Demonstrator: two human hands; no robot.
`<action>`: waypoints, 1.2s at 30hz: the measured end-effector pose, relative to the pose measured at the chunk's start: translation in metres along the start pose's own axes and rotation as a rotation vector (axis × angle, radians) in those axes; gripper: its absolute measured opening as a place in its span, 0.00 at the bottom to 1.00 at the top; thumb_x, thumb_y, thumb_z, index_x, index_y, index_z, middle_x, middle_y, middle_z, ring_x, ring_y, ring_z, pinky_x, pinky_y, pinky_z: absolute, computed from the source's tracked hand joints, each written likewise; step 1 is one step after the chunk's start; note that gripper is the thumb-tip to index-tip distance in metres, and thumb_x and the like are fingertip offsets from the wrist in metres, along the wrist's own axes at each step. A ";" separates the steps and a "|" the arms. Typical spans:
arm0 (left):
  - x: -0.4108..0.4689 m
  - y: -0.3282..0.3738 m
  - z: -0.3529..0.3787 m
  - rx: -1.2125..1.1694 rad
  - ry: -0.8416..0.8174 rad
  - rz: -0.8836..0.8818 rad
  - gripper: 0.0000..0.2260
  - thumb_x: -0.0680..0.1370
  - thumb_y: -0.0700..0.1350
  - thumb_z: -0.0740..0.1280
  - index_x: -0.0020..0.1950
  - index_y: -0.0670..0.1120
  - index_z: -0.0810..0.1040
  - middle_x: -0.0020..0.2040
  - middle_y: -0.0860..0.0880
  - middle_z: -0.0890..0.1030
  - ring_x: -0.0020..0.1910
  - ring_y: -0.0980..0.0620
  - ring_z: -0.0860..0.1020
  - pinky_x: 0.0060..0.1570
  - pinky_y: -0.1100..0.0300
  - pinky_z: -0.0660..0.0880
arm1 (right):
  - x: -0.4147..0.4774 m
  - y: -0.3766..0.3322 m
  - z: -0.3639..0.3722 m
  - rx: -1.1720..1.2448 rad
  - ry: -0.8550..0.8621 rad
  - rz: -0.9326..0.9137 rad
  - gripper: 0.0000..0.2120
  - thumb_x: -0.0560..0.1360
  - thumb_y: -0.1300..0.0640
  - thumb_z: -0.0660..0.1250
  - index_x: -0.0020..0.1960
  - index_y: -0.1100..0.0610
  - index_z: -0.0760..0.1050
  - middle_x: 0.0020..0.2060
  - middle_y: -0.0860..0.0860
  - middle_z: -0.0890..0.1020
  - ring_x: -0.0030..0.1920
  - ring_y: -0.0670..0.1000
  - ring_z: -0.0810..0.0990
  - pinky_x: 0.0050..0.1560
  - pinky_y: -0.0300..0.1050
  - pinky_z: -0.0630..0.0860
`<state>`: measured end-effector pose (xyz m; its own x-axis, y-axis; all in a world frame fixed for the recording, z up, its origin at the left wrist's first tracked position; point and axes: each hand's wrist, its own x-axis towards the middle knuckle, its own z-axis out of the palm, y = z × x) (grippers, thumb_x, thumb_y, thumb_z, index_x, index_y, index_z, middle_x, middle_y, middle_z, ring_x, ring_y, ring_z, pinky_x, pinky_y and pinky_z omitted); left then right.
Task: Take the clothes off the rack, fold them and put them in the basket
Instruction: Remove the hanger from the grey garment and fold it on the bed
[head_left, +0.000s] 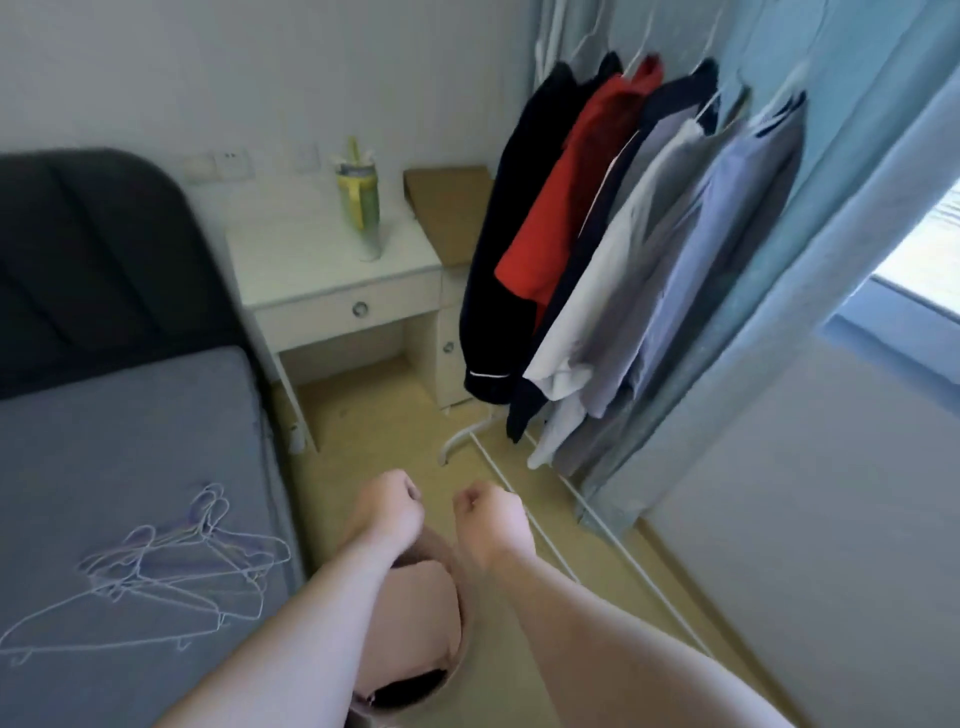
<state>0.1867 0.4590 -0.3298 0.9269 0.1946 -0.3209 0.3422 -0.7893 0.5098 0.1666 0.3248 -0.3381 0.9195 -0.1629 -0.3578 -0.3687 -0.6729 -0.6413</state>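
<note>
Bottom centre, nearest: basket (466, 618), brown-rimmed, on the floor (363, 415) beneath and between two bare forearms. Inside it, a pink folded cloth (415, 608), with a dark piece (410, 686) toward the near rim.

Just past the basket's far rim: left hand (387, 506) and right hand (491, 517), side by side and slightly apart. Fingers of each curled into a fist, nothing visible within either. Contact with the rim not discernible.

Left, at about the same depth: bed (104, 415) in a grey sheet, carrying a loose pile of bare wire hangers (156, 571) near its right edge. Dark padded headboard (78, 260) at the far end.

Ahead and right of the hands, well apart from both: white rack (457, 441), its foot and low rail on the floor. Hanging from it in a row, from far to near: a black garment (519, 234), a red garment (571, 197), a navy garment (623, 197), a pale grey shirt (597, 322) and a lilac shirt (727, 234). All on hangers, none touched.

Far centre: white desk (291, 270) against the wall, a green-and-yellow bottle (358, 208) upright near its back right corner. Cardboard box (447, 208) just beside the desk's right edge, in front of the black garment.

Far right: blue curtain (857, 156) behind the row, bright window (924, 249) at the frame edge.
</note>
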 end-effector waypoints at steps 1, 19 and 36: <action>-0.001 0.014 -0.005 -0.028 0.024 0.034 0.08 0.74 0.40 0.63 0.39 0.50 0.79 0.40 0.53 0.78 0.37 0.52 0.74 0.38 0.63 0.68 | -0.002 -0.002 -0.013 0.026 0.036 -0.006 0.15 0.81 0.47 0.56 0.46 0.54 0.76 0.43 0.52 0.83 0.44 0.57 0.81 0.46 0.50 0.81; -0.020 0.258 -0.107 -0.178 0.364 0.571 0.08 0.77 0.44 0.63 0.39 0.52 0.79 0.36 0.55 0.80 0.36 0.55 0.78 0.37 0.55 0.79 | 0.032 -0.063 -0.314 0.459 0.754 -0.202 0.13 0.83 0.44 0.53 0.53 0.52 0.70 0.46 0.48 0.80 0.42 0.48 0.78 0.38 0.46 0.72; -0.004 0.316 -0.152 -0.001 0.416 0.691 0.05 0.76 0.46 0.65 0.43 0.55 0.79 0.39 0.58 0.80 0.40 0.56 0.79 0.38 0.59 0.77 | 0.115 -0.122 -0.428 0.415 0.561 -0.023 0.22 0.78 0.54 0.60 0.69 0.63 0.71 0.66 0.64 0.72 0.59 0.59 0.74 0.57 0.50 0.75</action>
<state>0.3147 0.2972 -0.0465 0.9104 -0.1360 0.3908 -0.3293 -0.8101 0.4852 0.3752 0.0794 -0.0107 0.8179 -0.5752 -0.0081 -0.2674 -0.3677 -0.8906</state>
